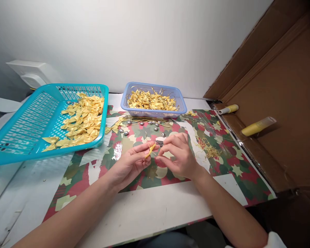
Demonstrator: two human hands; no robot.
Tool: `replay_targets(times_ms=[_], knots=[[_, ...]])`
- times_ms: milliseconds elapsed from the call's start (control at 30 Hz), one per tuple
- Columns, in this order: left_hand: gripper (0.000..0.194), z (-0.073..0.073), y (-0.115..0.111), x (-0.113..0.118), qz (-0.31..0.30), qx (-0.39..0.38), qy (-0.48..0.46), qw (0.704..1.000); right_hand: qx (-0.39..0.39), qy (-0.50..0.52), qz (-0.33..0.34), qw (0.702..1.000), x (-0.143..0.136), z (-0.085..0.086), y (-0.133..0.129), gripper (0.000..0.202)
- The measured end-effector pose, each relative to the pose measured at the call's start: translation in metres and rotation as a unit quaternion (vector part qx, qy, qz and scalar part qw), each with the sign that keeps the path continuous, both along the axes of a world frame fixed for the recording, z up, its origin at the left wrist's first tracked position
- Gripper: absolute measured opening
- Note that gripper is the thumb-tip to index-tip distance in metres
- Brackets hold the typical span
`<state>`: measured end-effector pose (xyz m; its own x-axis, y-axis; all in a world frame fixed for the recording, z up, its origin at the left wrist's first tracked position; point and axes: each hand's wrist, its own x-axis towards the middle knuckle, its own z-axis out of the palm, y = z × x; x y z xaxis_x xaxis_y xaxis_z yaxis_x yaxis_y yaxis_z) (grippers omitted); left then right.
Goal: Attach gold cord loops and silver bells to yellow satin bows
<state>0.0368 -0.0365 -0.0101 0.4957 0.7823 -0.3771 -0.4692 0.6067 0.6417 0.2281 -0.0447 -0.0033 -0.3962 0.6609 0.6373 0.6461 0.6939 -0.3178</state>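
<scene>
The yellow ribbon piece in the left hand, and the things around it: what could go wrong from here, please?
The yellow ribbon piece might slip, since it is small and the left hand only pinches it. The loose silver balls might roll if the right hand, close beside them, brushes them.
</scene>
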Motion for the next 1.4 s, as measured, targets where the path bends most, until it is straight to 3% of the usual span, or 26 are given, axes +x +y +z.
replay_targets(times_ms=[233, 433, 533, 667, 800, 1033, 1200, 1400], knots=[[0.031, 0.000, -0.001, 0.002, 0.004, -0.019, 0.024, 1.000, 0.027, 0.011, -0.002, 1.000, -0.003, -0.001, 0.000, 0.013], [0.038, -0.001, -0.001, 0.002, -0.004, -0.022, 0.034, 0.999, 0.006, 0.007, 0.027, 1.000, -0.003, 0.001, 0.000, 0.012], [0.037, -0.001, -0.001, 0.002, -0.009, -0.015, 0.038, 0.999, -0.043, 0.067, 0.044, 0.996, 0.000, 0.005, -0.001, 0.009], [0.032, -0.001, -0.001, 0.002, -0.044, 0.007, 0.074, 0.996, -0.167, 0.168, 0.025, 0.971, 0.004, 0.010, 0.002, 0.014], [0.035, 0.000, -0.002, 0.004, -0.083, 0.046, 0.122, 0.988, -0.261, 0.122, 0.018, 0.957, 0.003, 0.008, 0.004, 0.010], [0.063, -0.001, -0.005, 0.004, -0.087, 0.085, 0.215, 0.969, -0.309, 0.070, -0.022, 0.948, -0.003, 0.006, 0.000, 0.014], [0.066, 0.002, -0.005, 0.005, -0.095, 0.103, 0.215, 0.966, -0.355, 0.099, -0.007, 0.930, -0.003, 0.007, 0.000, 0.007], [0.066, 0.003, -0.004, 0.006, -0.091, 0.111, 0.211, 0.967, -0.397, 0.138, -0.006, 0.907, -0.006, 0.002, 0.001, 0.015]])
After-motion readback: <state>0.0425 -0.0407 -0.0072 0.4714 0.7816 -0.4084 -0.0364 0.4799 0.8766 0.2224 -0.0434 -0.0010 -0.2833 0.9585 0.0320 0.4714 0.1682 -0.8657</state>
